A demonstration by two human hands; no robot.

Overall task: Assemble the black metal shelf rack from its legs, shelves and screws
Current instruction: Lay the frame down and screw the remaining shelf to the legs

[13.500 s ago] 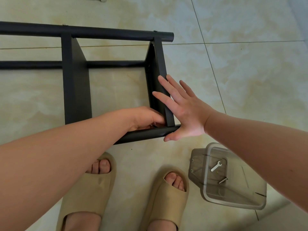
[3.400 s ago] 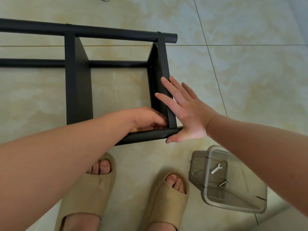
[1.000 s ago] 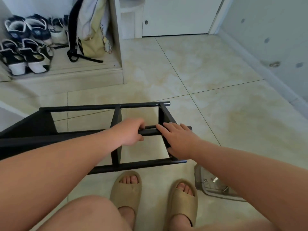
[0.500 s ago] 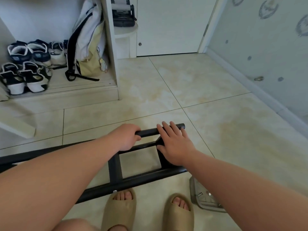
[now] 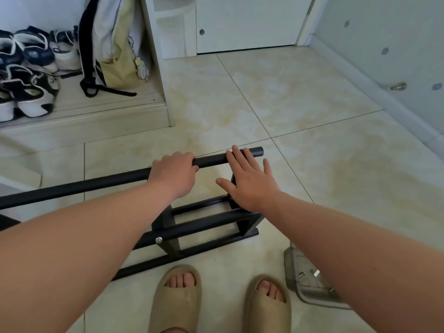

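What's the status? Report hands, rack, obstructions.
Left hand grips top tube of black metal shelf rack. Right hand open, flat on its end. Clear plastic box by right sandal, apart from rack.

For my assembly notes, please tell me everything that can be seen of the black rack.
The black rack looks like matt painted metal: long round tubes joined by flat cross panels, one silver screw head showing on a near tube. It lies lengthwise on the tiled floor, its left part out of view. The left hand grips the top tube; the right hand rests flat on the end panel, fingertips on that tube.
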